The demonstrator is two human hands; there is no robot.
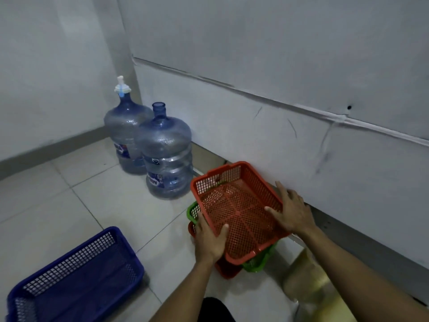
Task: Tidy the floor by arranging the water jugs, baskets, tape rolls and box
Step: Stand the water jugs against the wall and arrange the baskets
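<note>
An orange mesh basket (236,205) lies tilted on top of a green basket (257,263), which sits on another red basket (226,270), all close to the wall. My left hand (210,240) grips the orange basket's near-left rim, thumb inside. On the right rim, my right hand (291,210) holds the basket with its thumb inside and fingers over the edge. Two blue water jugs stand upright in the corner: one with a white pump cap (124,129) and one with an uncapped neck (166,152). A blue mesh basket (76,280) rests on the floor at the lower left.
A white wall (301,112) runs close along the right of the baskets. The floor is pale tile (104,205). A yellowish translucent object (308,277) lies at the lower right by the wall base. Something dark (214,309) shows at the bottom edge.
</note>
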